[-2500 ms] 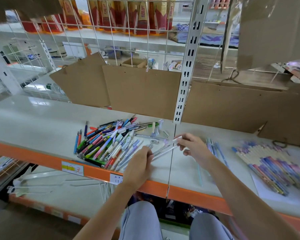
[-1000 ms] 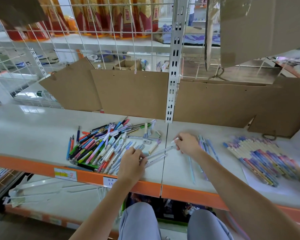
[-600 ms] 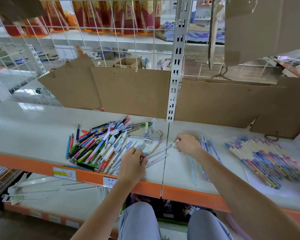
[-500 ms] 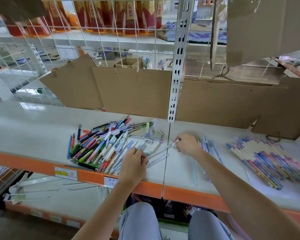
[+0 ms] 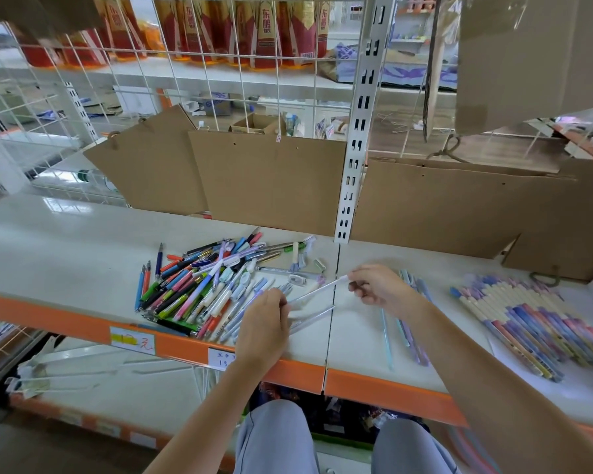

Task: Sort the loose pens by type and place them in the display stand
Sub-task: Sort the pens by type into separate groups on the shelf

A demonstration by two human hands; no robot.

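Centre frame: left hand [image 5: 262,325] and right hand [image 5: 379,285] over the pale grey shelf with an orange front edge [image 5: 65,261]. Right fingers pinching the upper end of a slim translucent white pen [image 5: 317,290], slanting down-left to the left hand, whose curled fingers grip its lower end. A second similar clear pen [image 5: 314,318] just below, its near end hidden by the left hand. Left of centre, a jumbled pile of loose multicoloured pens [image 5: 202,289]. Beside the right wrist, a few pastel blue and purple pens [image 5: 408,323]. Right edge, a neat row of cream-capped patterned pens [image 5: 528,323]. Behind, brown cardboard sheets [image 5: 271,179] leaning on a white wire grid [image 5: 220,80].
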